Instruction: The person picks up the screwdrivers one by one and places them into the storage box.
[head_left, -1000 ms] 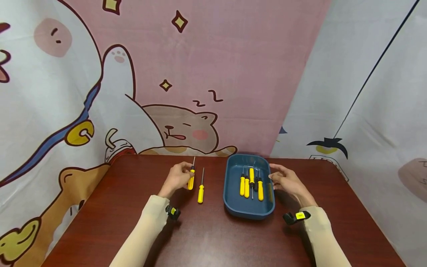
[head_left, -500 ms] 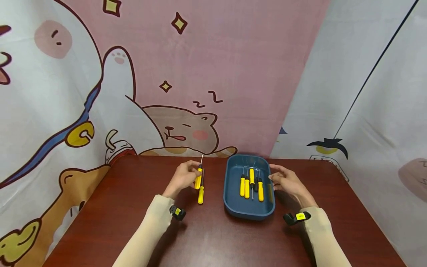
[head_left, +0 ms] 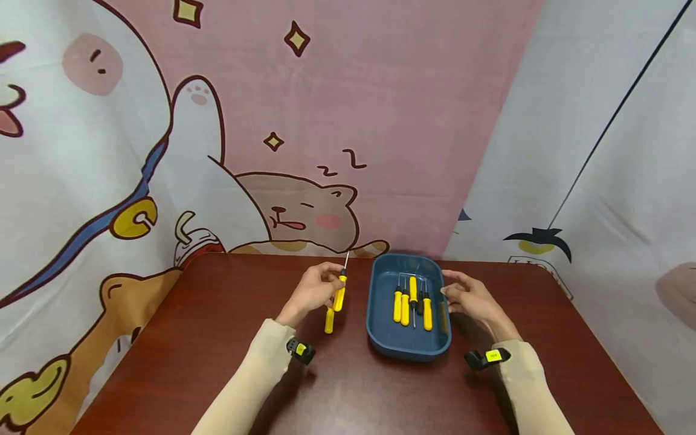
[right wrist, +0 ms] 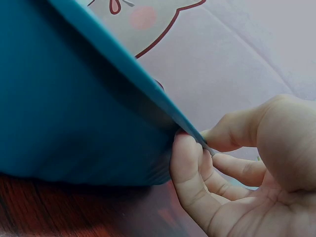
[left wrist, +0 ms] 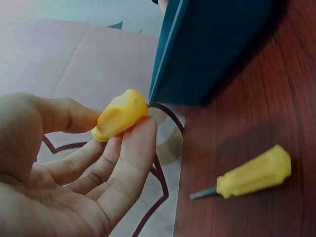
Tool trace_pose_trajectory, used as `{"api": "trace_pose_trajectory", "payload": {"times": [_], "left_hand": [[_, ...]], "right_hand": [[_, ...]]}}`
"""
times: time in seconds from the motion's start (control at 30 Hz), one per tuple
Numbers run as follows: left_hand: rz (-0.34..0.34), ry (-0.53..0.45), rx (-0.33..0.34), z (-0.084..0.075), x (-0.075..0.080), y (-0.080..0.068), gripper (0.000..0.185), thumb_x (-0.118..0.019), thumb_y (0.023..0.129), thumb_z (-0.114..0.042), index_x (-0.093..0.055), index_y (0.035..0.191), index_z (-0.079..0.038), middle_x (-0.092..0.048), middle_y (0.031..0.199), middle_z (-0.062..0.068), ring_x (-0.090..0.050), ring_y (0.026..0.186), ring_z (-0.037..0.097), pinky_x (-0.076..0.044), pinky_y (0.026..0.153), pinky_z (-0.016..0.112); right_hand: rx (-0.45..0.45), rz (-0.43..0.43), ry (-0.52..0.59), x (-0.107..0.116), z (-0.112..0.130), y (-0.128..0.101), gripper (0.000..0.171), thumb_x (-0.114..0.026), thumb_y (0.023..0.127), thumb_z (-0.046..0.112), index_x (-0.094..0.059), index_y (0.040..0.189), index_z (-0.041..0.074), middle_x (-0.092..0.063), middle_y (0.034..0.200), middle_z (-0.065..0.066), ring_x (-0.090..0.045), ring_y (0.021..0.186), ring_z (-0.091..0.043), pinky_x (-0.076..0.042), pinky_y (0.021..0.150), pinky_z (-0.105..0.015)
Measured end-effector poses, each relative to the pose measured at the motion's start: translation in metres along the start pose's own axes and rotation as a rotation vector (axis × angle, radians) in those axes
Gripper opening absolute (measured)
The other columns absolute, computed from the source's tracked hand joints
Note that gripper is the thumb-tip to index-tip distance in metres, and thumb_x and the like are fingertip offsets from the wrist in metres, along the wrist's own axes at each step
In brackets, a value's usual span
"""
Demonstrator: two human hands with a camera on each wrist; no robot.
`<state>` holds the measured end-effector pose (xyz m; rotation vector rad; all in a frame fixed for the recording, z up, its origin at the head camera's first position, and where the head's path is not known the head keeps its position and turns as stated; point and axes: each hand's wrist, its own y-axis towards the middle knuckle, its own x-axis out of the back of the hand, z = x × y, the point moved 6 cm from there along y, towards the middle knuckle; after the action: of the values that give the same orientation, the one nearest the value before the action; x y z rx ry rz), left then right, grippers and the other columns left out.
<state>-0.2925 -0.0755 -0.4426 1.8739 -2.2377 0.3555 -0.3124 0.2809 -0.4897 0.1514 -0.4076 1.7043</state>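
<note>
My left hand point(head_left: 311, 290) pinches a yellow-handled screwdriver point(head_left: 340, 295) between thumb and fingers, above the table and left of the blue tray. In the left wrist view its yellow handle point(left wrist: 123, 113) points at the camera, hiding the shaft. A second yellow screwdriver point(head_left: 329, 322) lies on the table below that hand, partly covered by it. My right hand point(head_left: 475, 302) grips the right edge of the blue tray point(head_left: 409, 354); in the right wrist view, thumb and fingers pinch the tray's rim point(right wrist: 168, 106). Several screwdrivers lie side by side inside the tray, one yellow screwdriver point(head_left: 413, 290) turned the other way.
The dark red wooden table point(head_left: 348, 399) ends at the back against a cartoon-printed cloth point(head_left: 424, 121). A black-handled screwdriver point(head_left: 420, 305) lies among the yellow ones in the tray.
My left hand has moved right with the screwdriver, passing over the one on the table and coming nearer the tray. The right hand stays at the tray's edge.
</note>
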Motion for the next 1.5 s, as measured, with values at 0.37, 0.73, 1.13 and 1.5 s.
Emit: {"api": "trace_pose_trajectory", "payload": {"times": [0.37, 0.73, 1.13, 1.5], "left_hand": [[0.042, 0.025, 0.002, -0.01, -0.019, 0.006, 0.038, -0.068, 0.097, -0.01, -0.063, 0.134, -0.008, -0.066, 0.095, 0.013, -0.066, 0.062, 0.021, -0.063, 0.064, 0.044], [0.076, 0.025, -0.019, -0.026, -0.035, 0.009, 0.041, -0.068, 0.096, -0.01, -0.06, 0.136, -0.004, -0.067, 0.097, 0.015, -0.068, 0.065, 0.022, -0.064, 0.063, 0.04], [0.085, 0.073, 0.002, -0.033, -0.053, 0.019, 0.041, -0.07, 0.095, -0.013, -0.063, 0.135, -0.004, -0.067, 0.095, 0.012, -0.069, 0.064, 0.023, -0.064, 0.067, 0.044], [0.067, 0.184, 0.033, -0.042, -0.069, 0.027, 0.041, -0.071, 0.095, -0.013, -0.063, 0.133, -0.004, -0.065, 0.09, 0.011, -0.07, 0.063, 0.021, -0.064, 0.07, 0.046]], "right_hand": [[0.011, 0.004, 0.018, -0.001, -0.001, -0.001, 0.057, -0.055, 0.103, 0.012, -0.036, 0.157, 0.007, -0.063, 0.123, -0.029, -0.067, 0.088, -0.022, -0.062, 0.074, -0.031], [0.012, 0.006, 0.02, -0.001, 0.0, -0.001, 0.058, -0.055, 0.103, 0.011, -0.036, 0.157, 0.007, -0.063, 0.124, -0.029, -0.067, 0.089, -0.023, -0.062, 0.074, -0.031], [0.009, 0.003, 0.018, 0.0, 0.001, -0.002, 0.058, -0.055, 0.103, 0.011, -0.036, 0.157, 0.007, -0.061, 0.127, -0.032, -0.068, 0.092, -0.027, -0.062, 0.074, -0.03], [0.009, -0.001, 0.009, -0.002, 0.001, -0.002, 0.058, -0.054, 0.103, 0.011, -0.035, 0.157, 0.006, -0.062, 0.127, -0.033, -0.068, 0.09, -0.027, -0.061, 0.073, -0.029]]}}
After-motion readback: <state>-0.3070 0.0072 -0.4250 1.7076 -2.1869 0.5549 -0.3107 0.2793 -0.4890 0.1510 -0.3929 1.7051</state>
